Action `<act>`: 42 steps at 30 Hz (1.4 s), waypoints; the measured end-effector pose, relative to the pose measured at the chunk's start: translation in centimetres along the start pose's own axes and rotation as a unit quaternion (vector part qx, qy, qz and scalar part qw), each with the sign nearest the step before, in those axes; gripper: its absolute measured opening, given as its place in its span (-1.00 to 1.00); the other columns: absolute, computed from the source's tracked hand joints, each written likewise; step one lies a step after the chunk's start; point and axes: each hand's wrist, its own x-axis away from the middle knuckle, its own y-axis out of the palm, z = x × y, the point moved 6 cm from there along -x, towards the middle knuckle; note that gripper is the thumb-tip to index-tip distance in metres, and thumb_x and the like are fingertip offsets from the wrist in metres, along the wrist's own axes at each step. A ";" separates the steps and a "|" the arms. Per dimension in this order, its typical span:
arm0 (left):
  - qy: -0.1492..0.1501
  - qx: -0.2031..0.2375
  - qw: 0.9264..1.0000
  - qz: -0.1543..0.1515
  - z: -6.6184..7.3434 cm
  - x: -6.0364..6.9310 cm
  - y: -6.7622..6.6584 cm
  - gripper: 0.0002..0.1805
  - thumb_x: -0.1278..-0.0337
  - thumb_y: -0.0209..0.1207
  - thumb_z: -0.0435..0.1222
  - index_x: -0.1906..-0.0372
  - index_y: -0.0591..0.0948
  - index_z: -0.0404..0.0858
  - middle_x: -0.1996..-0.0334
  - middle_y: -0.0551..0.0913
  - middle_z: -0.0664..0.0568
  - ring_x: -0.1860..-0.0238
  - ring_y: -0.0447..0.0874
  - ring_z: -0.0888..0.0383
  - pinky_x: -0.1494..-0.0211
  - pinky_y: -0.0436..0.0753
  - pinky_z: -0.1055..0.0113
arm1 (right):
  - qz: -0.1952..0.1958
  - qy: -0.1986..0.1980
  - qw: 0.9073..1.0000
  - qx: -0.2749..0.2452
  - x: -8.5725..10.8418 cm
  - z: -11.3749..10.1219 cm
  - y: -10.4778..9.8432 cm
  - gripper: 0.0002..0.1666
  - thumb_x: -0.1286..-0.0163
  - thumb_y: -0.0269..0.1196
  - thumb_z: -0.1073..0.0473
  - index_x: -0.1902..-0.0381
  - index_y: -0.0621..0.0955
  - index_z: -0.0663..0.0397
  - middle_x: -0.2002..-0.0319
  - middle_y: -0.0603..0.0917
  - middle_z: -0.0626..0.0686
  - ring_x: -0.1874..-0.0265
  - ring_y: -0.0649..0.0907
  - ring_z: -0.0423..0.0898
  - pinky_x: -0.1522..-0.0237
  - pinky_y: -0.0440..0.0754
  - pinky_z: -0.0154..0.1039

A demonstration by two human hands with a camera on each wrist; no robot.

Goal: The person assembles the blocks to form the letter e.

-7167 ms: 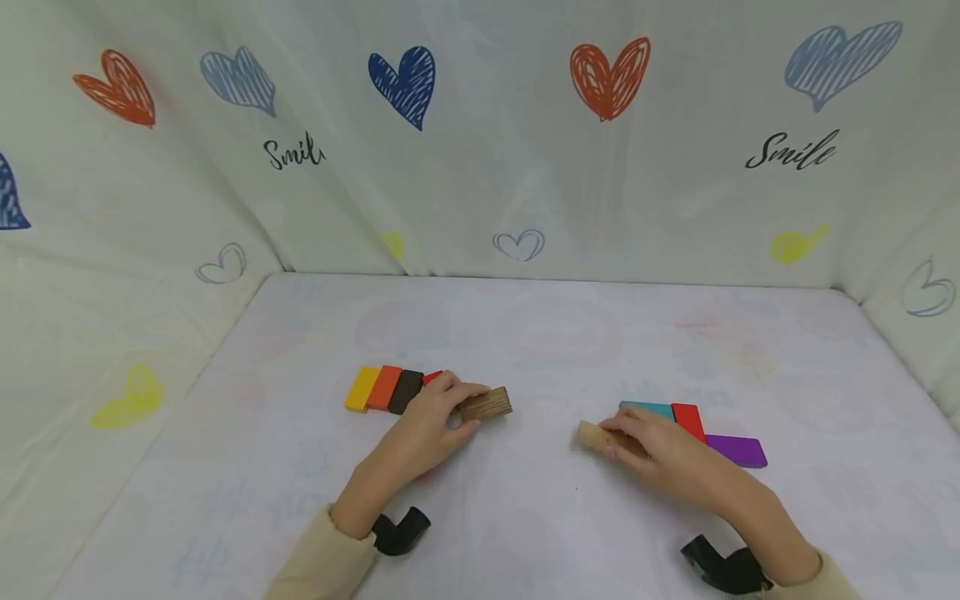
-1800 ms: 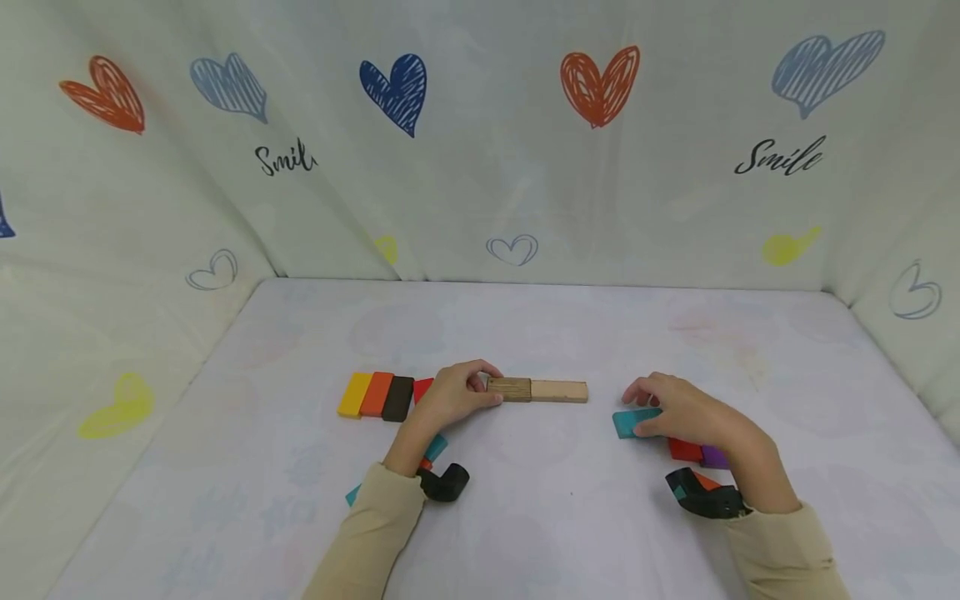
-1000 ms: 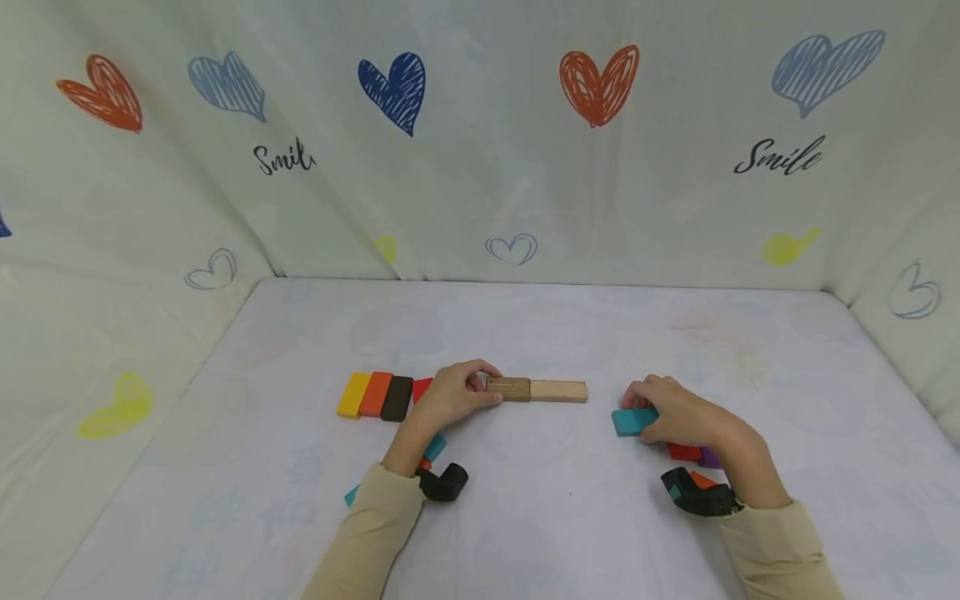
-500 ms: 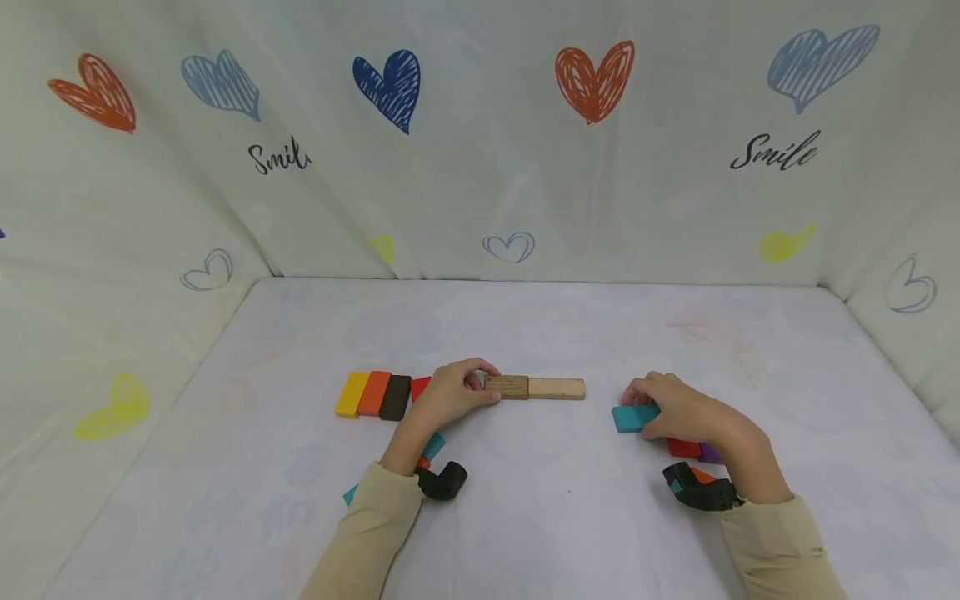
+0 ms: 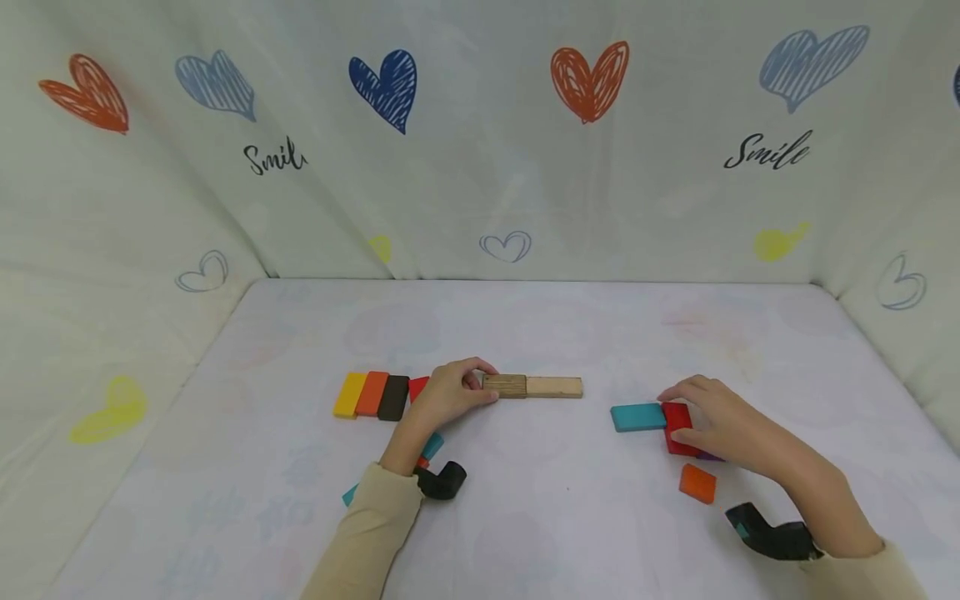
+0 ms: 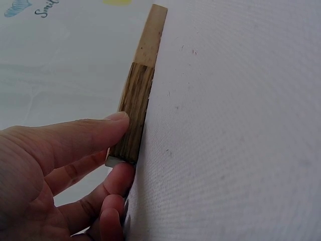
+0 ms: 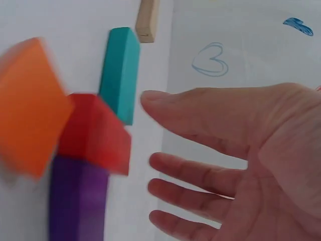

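Note:
My left hand (image 5: pixel 450 393) pinches the near end of a dark-grained wooden block (image 6: pixel 134 113) between thumb and fingers. A pale wooden block (image 5: pixel 555 387) lies end to end with it, forming one straight strip on the table. On the right, my right hand (image 5: pixel 731 425) hovers by a red block (image 5: pixel 677 414) with its fingers extended; the right wrist view shows nothing in its grasp. A teal block (image 5: pixel 637 417) lies against the red block's left side. Partly hidden by the hand, a purple block (image 7: pixel 80 201) touches the red one. Nearer to me is an orange block (image 5: pixel 698 483).
Yellow (image 5: pixel 350 395), orange (image 5: pixel 372 394) and black (image 5: pixel 393 398) blocks stand in a row on the left, with a red one (image 5: pixel 417 387) partly behind the left hand. Beneath the left forearm, teal pieces (image 5: pixel 432 445) peek out. A white printed curtain (image 5: pixel 450 192) borders the table.
The two wooden blocks, held apart earlier, now lie joined end to end. My right hand has let go of the teal block and moved right to the red one. The left hand stays put lately.

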 end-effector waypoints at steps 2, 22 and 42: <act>0.000 0.000 1.000 0.000 0.1 0.0 -0.1 -0.71 -0.01 0.31 -0.25 0.10 0.61 -0.11 0.55 0.47 0.05 0.53 0.37 0.16 0.45 0.34 0.39 | 0.010 0.011 1.000 0.004 1.1 0.6 0.0 -0.51 -0.08 0.37 0.18 0.00 0.54 0.14 0.00 0.50 0.25 0.02 0.46 0.22 0.10 0.56 0.14; 0.009 -0.001 1.000 0.000 0.0 -0.1 -0.1 -0.69 0.00 0.31 -0.26 0.08 0.61 -0.14 0.56 0.46 0.05 0.53 0.36 0.16 0.46 0.33 0.39 | 0.000 0.070 0.998 0.007 5.2 2.5 3.8 -0.52 -0.01 0.42 0.08 0.13 0.56 0.17 0.45 0.41 -0.10 0.49 0.32 -0.35 0.51 0.36 -0.45; 0.000 0.002 1.000 -0.001 0.1 0.0 -0.1 -0.69 0.00 0.31 -0.25 0.09 0.61 -0.13 0.55 0.47 0.05 0.52 0.37 0.16 0.45 0.34 0.40 | 0.032 -0.011 0.999 -0.040 3.0 -1.3 2.6 -0.58 -0.16 0.30 0.24 0.04 0.47 0.27 0.50 0.45 -0.15 0.51 0.36 -0.41 0.48 0.44 -0.45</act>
